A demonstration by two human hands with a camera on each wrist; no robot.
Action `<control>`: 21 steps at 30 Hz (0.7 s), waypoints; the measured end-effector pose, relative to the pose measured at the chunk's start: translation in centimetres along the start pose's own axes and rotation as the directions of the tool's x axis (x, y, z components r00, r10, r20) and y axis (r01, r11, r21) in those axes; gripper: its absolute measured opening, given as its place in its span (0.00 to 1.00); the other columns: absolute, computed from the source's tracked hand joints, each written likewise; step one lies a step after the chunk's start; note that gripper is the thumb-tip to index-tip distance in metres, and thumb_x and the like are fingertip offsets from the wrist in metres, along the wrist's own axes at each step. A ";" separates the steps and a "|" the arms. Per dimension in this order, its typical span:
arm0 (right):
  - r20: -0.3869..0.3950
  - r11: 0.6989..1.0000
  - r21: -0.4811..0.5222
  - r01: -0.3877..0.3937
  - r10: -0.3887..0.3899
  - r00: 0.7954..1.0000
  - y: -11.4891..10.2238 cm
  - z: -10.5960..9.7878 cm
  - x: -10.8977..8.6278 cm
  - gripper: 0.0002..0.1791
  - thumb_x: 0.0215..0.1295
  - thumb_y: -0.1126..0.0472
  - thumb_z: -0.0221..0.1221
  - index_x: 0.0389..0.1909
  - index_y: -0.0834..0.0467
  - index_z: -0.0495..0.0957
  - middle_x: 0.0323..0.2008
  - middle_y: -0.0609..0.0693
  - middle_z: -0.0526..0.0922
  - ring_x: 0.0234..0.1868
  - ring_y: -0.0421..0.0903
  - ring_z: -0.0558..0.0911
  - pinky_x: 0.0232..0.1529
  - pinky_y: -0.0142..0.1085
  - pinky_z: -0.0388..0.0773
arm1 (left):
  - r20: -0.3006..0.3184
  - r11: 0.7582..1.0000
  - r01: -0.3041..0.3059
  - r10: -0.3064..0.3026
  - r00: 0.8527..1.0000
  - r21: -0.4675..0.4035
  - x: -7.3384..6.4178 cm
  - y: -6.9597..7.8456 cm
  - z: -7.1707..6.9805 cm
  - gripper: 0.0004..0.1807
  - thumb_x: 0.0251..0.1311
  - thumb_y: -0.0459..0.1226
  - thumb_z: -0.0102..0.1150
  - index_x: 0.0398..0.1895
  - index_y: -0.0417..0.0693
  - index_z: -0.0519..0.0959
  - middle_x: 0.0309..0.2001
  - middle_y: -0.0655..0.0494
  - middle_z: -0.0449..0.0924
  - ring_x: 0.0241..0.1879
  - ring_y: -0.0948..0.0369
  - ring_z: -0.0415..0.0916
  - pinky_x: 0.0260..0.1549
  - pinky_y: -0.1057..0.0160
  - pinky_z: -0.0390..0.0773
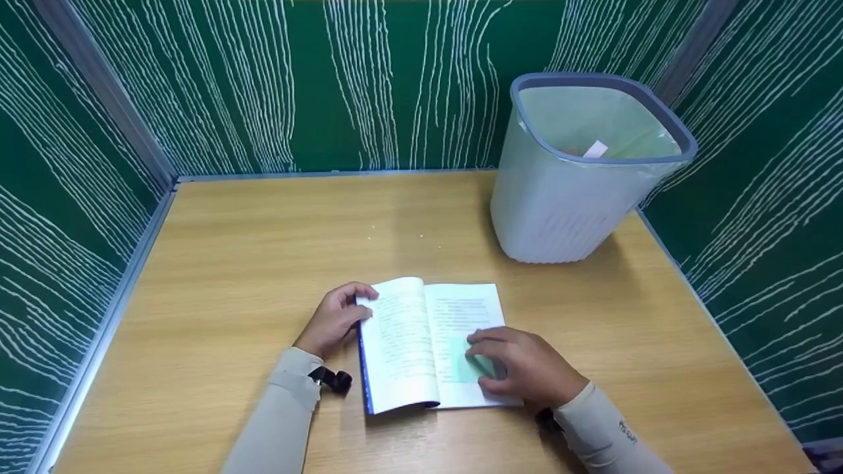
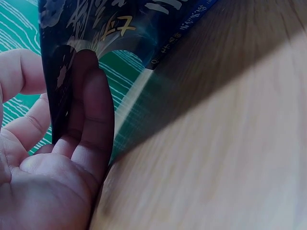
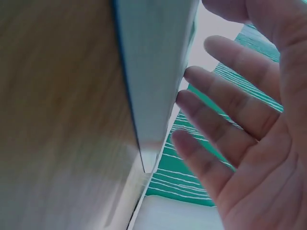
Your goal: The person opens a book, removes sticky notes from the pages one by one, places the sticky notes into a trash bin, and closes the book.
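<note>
An open book (image 1: 402, 342) with printed pages lies on the table. My left hand (image 1: 336, 319) grips its left edge, thumb on the page side and fingers behind the cover. In the left wrist view, the dark blue cover (image 2: 57, 28) carries white and gold lettering and stands tilted up off the table. A pale green sticky note (image 1: 463, 365) is on the right page, partly hidden by my right hand (image 1: 530, 365). That hand's fingers are loosely bent, fingertips at the page. The right wrist view shows them spread beside the thick page block (image 3: 148, 72).
A light grey waste bin (image 1: 553, 210) with a darker rim and a liner stands at the back right; a scrap of white paper (image 1: 596, 149) is inside. Small white specks dot the wooden table (image 1: 263, 237) beyond the book. Green panels (image 1: 306, 99) with white lines enclose it.
</note>
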State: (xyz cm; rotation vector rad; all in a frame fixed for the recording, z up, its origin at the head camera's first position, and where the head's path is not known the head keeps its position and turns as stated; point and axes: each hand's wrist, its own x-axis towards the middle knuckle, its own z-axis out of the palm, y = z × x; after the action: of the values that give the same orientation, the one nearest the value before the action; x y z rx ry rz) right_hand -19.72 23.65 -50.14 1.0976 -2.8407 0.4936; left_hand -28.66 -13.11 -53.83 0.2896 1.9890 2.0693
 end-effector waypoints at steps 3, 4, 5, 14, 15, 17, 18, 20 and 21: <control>-0.019 0.998 -0.044 0.049 -0.050 0.999 0.0 0.0 0.1 0.20 0.55 0.49 0.73 0.50 0.47 0.87 0.57 0.45 0.86 0.59 0.43 0.83 0.57 0.43 0.84 | -0.004 1.000 -0.003 0.003 1.000 0.010 0.0 0.0 0.0 0.16 0.59 0.24 0.60 0.50 0.39 0.81 0.54 0.47 0.76 0.47 0.55 0.71 0.41 0.68 0.76; -0.026 0.996 -0.057 0.065 -0.066 0.997 0.0 0.0 0.2 0.19 0.56 0.50 0.73 0.49 0.48 0.87 0.56 0.46 0.87 0.58 0.43 0.84 0.56 0.43 0.84 | -0.007 1.000 -0.004 0.004 1.000 0.011 0.0 -0.1 0.0 0.15 0.59 0.25 0.60 0.50 0.40 0.82 0.53 0.47 0.76 0.46 0.55 0.71 0.40 0.68 0.76; -0.031 0.995 -0.067 0.076 -0.079 0.996 0.0 0.0 0.2 0.19 0.56 0.50 0.73 0.49 0.48 0.87 0.55 0.46 0.87 0.57 0.44 0.85 0.56 0.43 0.85 | -0.009 1.000 -0.005 0.006 1.000 0.012 0.0 -0.1 0.1 0.16 0.59 0.24 0.60 0.50 0.40 0.82 0.53 0.47 0.76 0.46 0.55 0.71 0.40 0.68 0.76; -0.012 0.992 -0.099 0.073 -0.074 0.997 -0.1 0.1 0.0 0.27 0.55 0.39 0.73 0.53 0.48 0.85 0.54 0.47 0.88 0.55 0.45 0.86 0.52 0.44 0.86 | 0.006 1.000 -0.004 0.003 1.000 0.022 0.0 -0.2 0.2 0.16 0.59 0.24 0.59 0.51 0.38 0.81 0.54 0.46 0.76 0.50 0.55 0.71 0.45 0.67 0.76; -0.012 0.993 -0.097 0.065 -0.067 0.998 -0.2 0.1 0.0 0.27 0.55 0.39 0.73 0.53 0.47 0.85 0.54 0.47 0.88 0.55 0.45 0.86 0.52 0.44 0.86 | 0.004 1.000 -0.004 0.004 1.000 0.026 0.0 -0.2 0.2 0.16 0.59 0.25 0.60 0.51 0.38 0.81 0.54 0.46 0.76 0.50 0.55 0.71 0.45 0.67 0.76; -0.019 0.994 -0.096 0.055 -0.057 0.998 -0.3 0.0 0.2 0.26 0.56 0.40 0.73 0.53 0.47 0.85 0.53 0.46 0.88 0.54 0.45 0.87 0.51 0.43 0.86 | 0.002 1.000 -0.005 0.005 1.000 0.029 0.0 -0.2 0.1 0.16 0.59 0.25 0.60 0.51 0.39 0.81 0.54 0.47 0.76 0.50 0.55 0.71 0.46 0.67 0.76; -0.023 0.994 -0.099 0.052 -0.054 0.998 -0.3 0.0 0.3 0.25 0.56 0.41 0.73 0.53 0.47 0.86 0.53 0.46 0.89 0.53 0.44 0.87 0.50 0.43 0.86 | 0.001 1.000 -0.006 0.006 1.000 0.027 0.0 -0.2 0.1 0.16 0.59 0.25 0.60 0.51 0.39 0.81 0.54 0.47 0.76 0.50 0.55 0.71 0.46 0.67 0.76; -0.031 0.993 -0.104 0.053 -0.056 0.998 -0.3 -0.1 0.5 0.24 0.56 0.42 0.73 0.51 0.46 0.86 0.51 0.46 0.89 0.51 0.44 0.88 0.48 0.43 0.87 | 0.000 1.000 -0.004 0.004 1.000 0.016 0.0 -0.2 0.0 0.16 0.59 0.25 0.60 0.51 0.39 0.81 0.54 0.47 0.76 0.51 0.54 0.71 0.46 0.67 0.76; -0.034 0.992 -0.110 0.056 -0.060 0.998 -0.3 -0.1 0.6 0.24 0.55 0.42 0.73 0.51 0.46 0.86 0.50 0.46 0.89 0.51 0.44 0.88 0.47 0.43 0.87 | 0.000 1.000 -0.003 0.003 1.000 0.011 0.0 -0.2 0.0 0.16 0.59 0.25 0.60 0.51 0.39 0.81 0.54 0.47 0.76 0.51 0.54 0.71 0.46 0.67 0.77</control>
State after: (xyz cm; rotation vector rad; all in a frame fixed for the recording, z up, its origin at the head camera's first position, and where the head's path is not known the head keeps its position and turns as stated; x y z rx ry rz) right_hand -19.96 23.08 -49.86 1.1354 -2.7583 0.3462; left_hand -28.62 -13.12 -54.06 0.2945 2.0019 2.0610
